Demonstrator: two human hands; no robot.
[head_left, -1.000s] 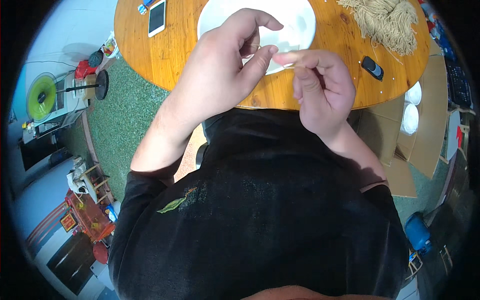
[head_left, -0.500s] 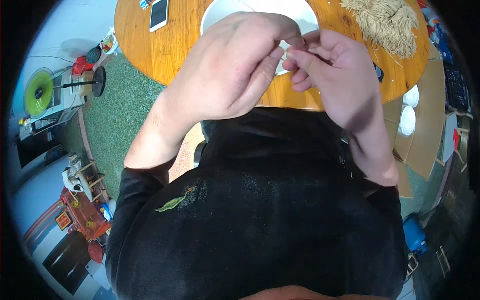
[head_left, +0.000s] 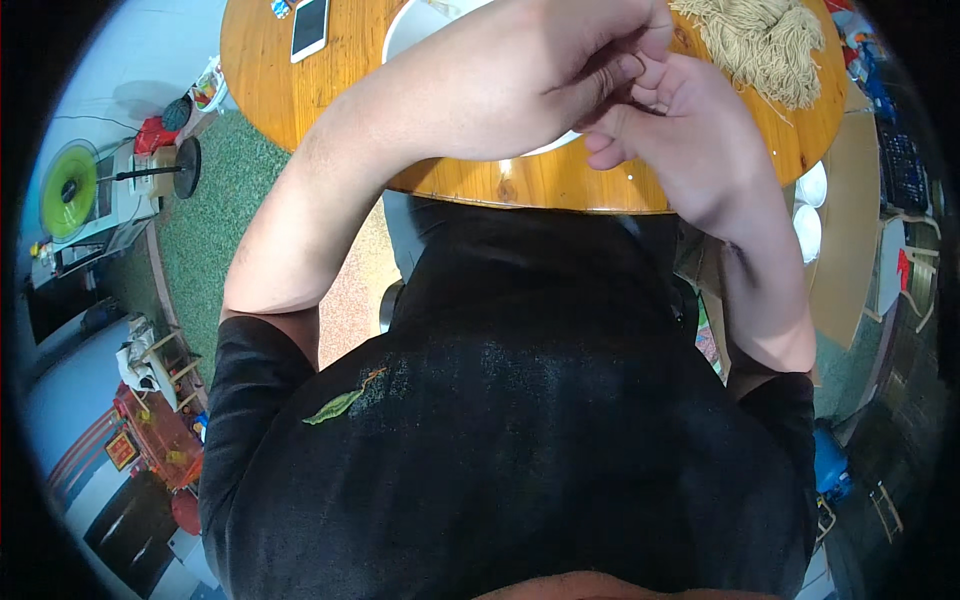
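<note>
Over the near part of a round wooden table (head_left: 340,110), my hands meet fingertip to fingertip. My left hand (head_left: 585,65) has its thumb bent in against its fingers, which are partly cut off by the upper edge. Close against it, my right hand (head_left: 690,140) is closed with thumb and fingers together. Whatever lies between the fingertips is too small or hidden to make out. Behind my left hand and wrist stands a white bowl (head_left: 403,38), mostly covered by them. To the right of my hands lies a bundle of beige yarn (head_left: 768,50), a loose strand trailing from it.
A white phone (head_left: 310,30) lies on the table's left side. Right of the table are a sheet of cardboard (head_left: 850,230) and white round containers (head_left: 807,232). At the far left stands a green fan (head_left: 68,190). Green flooring (head_left: 215,200) lies left of my arm.
My left hand has shifted right and farther up, and its fingers now overlap my right fingertips. My right hand has moved slightly right. The view has shifted a little.
</note>
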